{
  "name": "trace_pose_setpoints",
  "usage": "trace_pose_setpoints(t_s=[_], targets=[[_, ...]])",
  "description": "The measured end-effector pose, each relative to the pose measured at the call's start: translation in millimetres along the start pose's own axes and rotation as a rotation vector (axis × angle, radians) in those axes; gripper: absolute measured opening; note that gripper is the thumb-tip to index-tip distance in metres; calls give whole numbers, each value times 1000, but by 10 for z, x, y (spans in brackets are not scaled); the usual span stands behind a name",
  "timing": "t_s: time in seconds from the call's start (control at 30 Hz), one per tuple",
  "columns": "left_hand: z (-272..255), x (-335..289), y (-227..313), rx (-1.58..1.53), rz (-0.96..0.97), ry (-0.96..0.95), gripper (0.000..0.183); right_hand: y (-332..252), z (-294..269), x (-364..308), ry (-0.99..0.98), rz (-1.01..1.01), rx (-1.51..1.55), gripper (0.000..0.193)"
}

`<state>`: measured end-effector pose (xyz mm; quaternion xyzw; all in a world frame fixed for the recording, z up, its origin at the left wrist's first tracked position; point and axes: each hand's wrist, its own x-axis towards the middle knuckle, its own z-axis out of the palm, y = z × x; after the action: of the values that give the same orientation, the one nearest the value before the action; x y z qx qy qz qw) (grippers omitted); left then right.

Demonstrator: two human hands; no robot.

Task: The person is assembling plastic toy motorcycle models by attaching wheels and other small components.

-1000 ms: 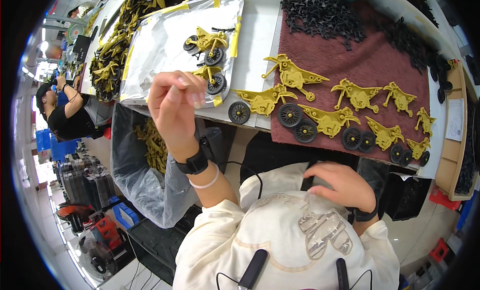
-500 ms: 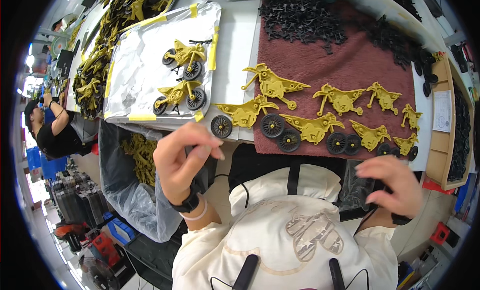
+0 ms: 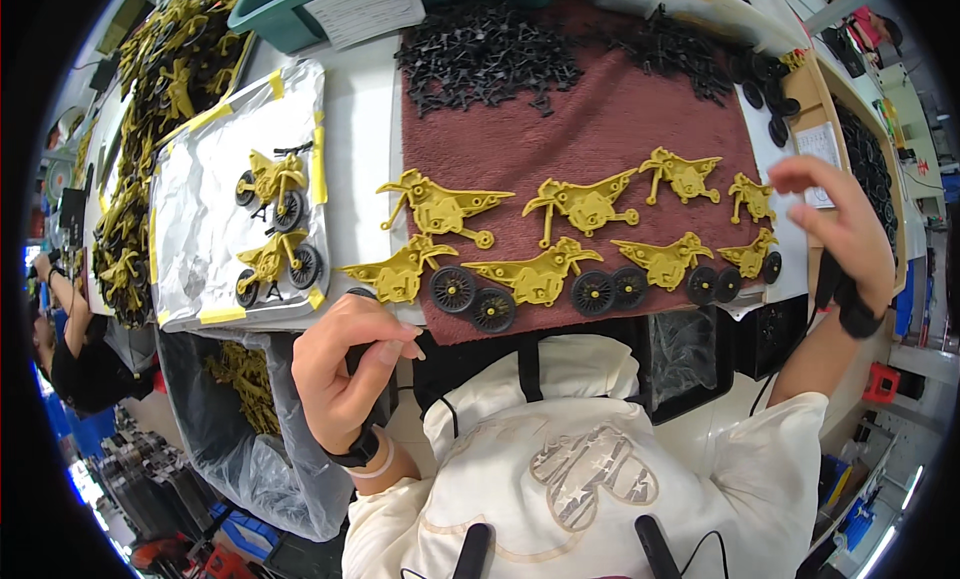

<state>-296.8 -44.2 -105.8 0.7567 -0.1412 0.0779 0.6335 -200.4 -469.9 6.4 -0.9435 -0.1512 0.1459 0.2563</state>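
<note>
The left hand (image 3: 345, 374) hangs at the near edge of the desk (image 3: 355, 139), fingers curled loosely inward; whether that grip pinches some small part cannot be told. The right hand (image 3: 845, 229) is raised over the right end of the brown mat (image 3: 610, 129), fingers half open and holding nothing visible.

Nearest the left hand lies a yellow motorbike frame (image 3: 400, 271), flat on the desk just beside the mat's left edge, a black wheel (image 3: 453, 289) touching its right end. Its long axis runs left to right (roughly along the desk's near edge), the narrow pointed end toward the left and the beaked end up and right.

The frame sits close to the edge, so a careless sweep of the left hand could likely nudge it off, or roll the loose wheel away.
</note>
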Motion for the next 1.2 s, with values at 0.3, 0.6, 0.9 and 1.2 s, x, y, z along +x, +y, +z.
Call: trace_pose_setpoints(t_s=[0.3,0.6,0.9,1.2], targets=[[404,336,1,300,206,-446,25,241,118,838,48,-211,-119,16],[583,468,53,655,141,-415,35,659,190,1400,74,-334,-192,24],[587,500,-3,603,142,-341,33,-25,365,1190,-243,-316,-160,37],[624,408,-35,543,142,-364,29,50,655,930,-158,-196,-286,45]])
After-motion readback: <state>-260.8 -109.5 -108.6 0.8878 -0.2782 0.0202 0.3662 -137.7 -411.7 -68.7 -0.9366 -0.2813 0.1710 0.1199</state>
